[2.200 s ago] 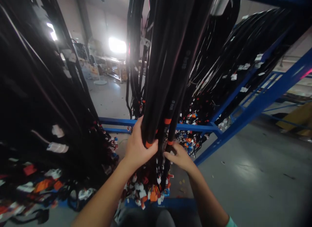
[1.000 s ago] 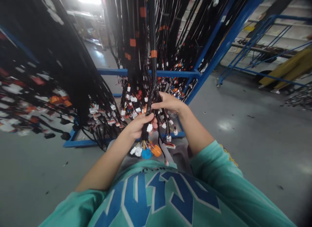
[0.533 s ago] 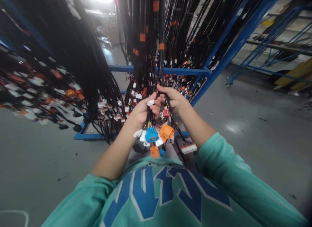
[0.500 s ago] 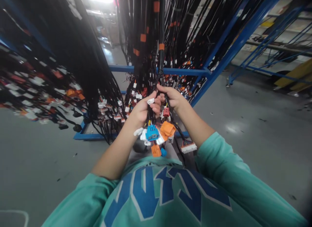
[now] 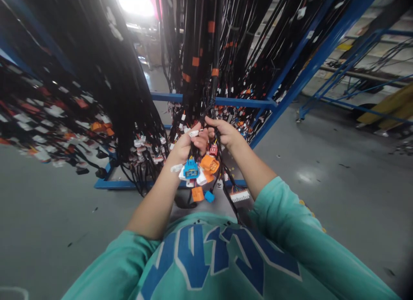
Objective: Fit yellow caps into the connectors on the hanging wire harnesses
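Note:
A black wire harness with orange tape bands hangs from above in front of me. My left hand is closed round its lower branches. My right hand is closed on the same bunch just beside it, fingertips nearly touching the left. Below my hands dangle the harness plugs: a blue connector, orange connectors, a small red one and a long white connector.
Many more black harnesses with white, orange and red plugs hang from a blue steel rack, thick on the left. A blue crossbar runs behind my hands. Grey concrete floor lies to the right; another blue frame stands beyond.
My hands slid down from the thick upper bundle to the harness's plug end. Over the last half second they barely shifted, and the plugs swung slightly.

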`<state>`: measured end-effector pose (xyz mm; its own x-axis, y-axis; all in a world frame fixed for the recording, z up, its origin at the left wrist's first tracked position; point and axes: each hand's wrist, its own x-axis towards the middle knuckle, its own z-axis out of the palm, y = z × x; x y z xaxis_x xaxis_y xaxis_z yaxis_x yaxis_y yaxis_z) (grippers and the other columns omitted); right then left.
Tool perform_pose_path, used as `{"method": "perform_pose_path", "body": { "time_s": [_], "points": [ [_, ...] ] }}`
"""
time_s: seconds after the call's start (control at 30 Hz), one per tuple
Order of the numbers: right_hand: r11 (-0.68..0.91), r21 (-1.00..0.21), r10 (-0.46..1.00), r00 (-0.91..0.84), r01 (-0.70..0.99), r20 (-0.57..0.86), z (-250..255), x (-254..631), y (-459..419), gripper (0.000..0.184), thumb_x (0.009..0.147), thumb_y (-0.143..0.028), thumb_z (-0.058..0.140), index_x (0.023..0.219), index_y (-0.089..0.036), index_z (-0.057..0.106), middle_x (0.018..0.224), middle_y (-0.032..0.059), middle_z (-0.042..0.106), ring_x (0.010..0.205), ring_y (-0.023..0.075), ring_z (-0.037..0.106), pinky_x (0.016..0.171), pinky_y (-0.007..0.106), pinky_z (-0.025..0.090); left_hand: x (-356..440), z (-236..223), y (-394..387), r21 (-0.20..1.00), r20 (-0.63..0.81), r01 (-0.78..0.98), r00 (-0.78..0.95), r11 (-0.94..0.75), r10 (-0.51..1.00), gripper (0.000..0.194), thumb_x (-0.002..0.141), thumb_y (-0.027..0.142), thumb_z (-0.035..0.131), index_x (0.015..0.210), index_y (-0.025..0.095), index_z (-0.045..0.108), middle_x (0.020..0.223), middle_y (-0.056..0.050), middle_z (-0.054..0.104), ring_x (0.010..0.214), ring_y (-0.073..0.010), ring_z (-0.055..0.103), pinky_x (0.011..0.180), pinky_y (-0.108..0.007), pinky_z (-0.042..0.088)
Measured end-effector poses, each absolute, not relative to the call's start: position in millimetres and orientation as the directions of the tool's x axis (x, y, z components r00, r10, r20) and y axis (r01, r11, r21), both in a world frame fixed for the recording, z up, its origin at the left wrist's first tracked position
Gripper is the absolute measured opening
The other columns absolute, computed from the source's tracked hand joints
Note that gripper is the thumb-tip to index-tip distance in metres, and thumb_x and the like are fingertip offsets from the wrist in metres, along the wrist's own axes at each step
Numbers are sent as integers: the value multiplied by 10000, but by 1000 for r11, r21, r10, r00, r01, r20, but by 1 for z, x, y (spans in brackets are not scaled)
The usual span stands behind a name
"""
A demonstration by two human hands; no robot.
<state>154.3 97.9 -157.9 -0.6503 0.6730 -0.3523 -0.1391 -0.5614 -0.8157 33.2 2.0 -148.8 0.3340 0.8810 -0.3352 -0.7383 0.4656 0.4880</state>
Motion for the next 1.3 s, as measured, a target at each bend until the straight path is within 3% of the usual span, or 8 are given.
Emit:
{"method": "perform_pose_path", "body": {
  "time_s": [0.17, 0.27, 0.4, 0.63, 0.87, 1.0, 1.13, 1.3],
  "points": [
    [-413, -911, 649, -708, -20, -279, -162, 164, 89, 270, 869, -290, 563, 669, -164, 432, 356, -86, 395, 292, 34, 348, 289, 108, 315, 16, -176, -4, 646, -325, -558, 416, 521, 849, 239, 903, 256, 419, 812, 96, 571, 536, 13, 507, 293, -12, 328, 290, -138, 238],
    [-368, -930, 615, -751, -5, -240, -168, 168, 86, 277, 832, -304, 616, 678, -165, 432, 362, -100, 382, 287, 24, 319, 284, 107, 299, 10, -190, -7, 839, -245, -387, 360, 384, 900, 164, 785, 270, 596, 831, 116, 560, 595, -24, 591, 334, -73, 461, 304, -177, 306],
    [-435, -900, 567, -779, -5, -269, -171, 168, 85, 284, 847, -321, 589, 670, -165, 430, 368, -96, 385, 288, 24, 315, 292, 109, 282, 9, -197, -9, 940, -175, -265, 166, 215, 970, 367, 588, 339, 775, 811, 132, 570, 644, -25, 628, 498, -133, 574, 415, -221, 424],
    [-631, -767, 543, -771, -113, -333, -168, 156, 75, 360, 937, -382, 379, 649, -176, 440, 361, -108, 265, 268, 35, 254, 307, 129, 221, 6, -190, -7, 989, -84, -123, -27, 80, 996, 308, 574, 334, 774, 636, 132, 551, 503, 27, 521, 432, -81, 482, 430, -210, 382],
    [-626, -756, 605, -732, -192, -314, -163, 149, 69, 346, 937, -358, 381, 656, -172, 458, 361, -115, 243, 270, 28, 231, 315, 124, 218, -3, -179, -15, 954, -157, -240, 110, 180, 981, 346, 541, 367, 783, 661, 137, 554, 515, 17, 536, 369, -95, 463, 370, -239, 383],
    [-524, -846, 651, -685, -95, -326, -169, 156, 73, 246, 843, -283, 541, 641, -163, 470, 352, -95, 341, 280, 32, 295, 294, 129, 236, -6, -184, -17, 962, -135, -230, 73, 148, 988, 359, 550, 396, 777, 719, 123, 614, 604, -15, 607, 504, -119, 536, 501, -257, 440],
    [-332, -941, 769, -596, -65, -231, -175, 163, 78, 188, 681, -162, 655, 627, -162, 475, 373, -69, 432, 299, 37, 338, 292, 145, 286, -6, -190, -14, 988, -82, -127, 16, 83, 997, 367, 553, 425, 759, 735, 125, 651, 695, -19, 640, 676, -146, 562, 682, -281, 444],
    [-116, -987, 854, -496, 107, -155, -179, 167, 77, 171, 638, -179, 632, 563, -180, 479, 369, -53, 463, 323, 81, 421, 349, 210, 379, -6, -194, -9, 997, -73, -7, 5, 74, 997, 321, 569, 424, 725, 672, 134, 632, 624, 4, 595, 646, -152, 541, 659, -285, 417]
  ]
}}
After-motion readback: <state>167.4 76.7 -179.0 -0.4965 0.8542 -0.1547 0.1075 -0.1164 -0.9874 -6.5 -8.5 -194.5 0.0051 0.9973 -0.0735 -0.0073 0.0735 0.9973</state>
